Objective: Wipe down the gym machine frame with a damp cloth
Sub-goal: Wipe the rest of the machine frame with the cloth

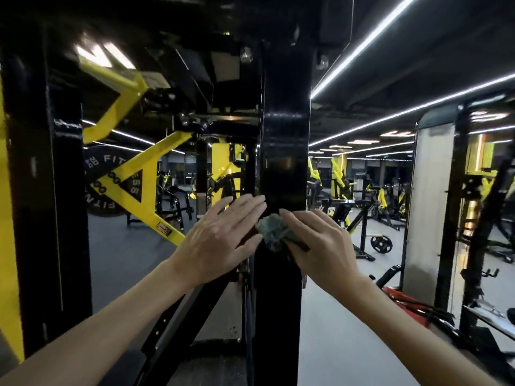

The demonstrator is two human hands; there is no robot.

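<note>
Left hand [220, 240] flat at the black post's [284, 151] left edge; right hand [323, 246] grips the bunched cloth [274, 231]; open floor [334, 330] right

Hands: two, left hand [220, 240] and right hand [320, 246]. Cloth [274, 232]: one. Black upright post [284, 151] close in front: one. Weight plates plainly seen: two, a large plate [97, 174] at left and a small plate [381, 244] at right. Far machines too blurred to count.

Cloth [274, 232] partly under right hand [320, 246]
</note>
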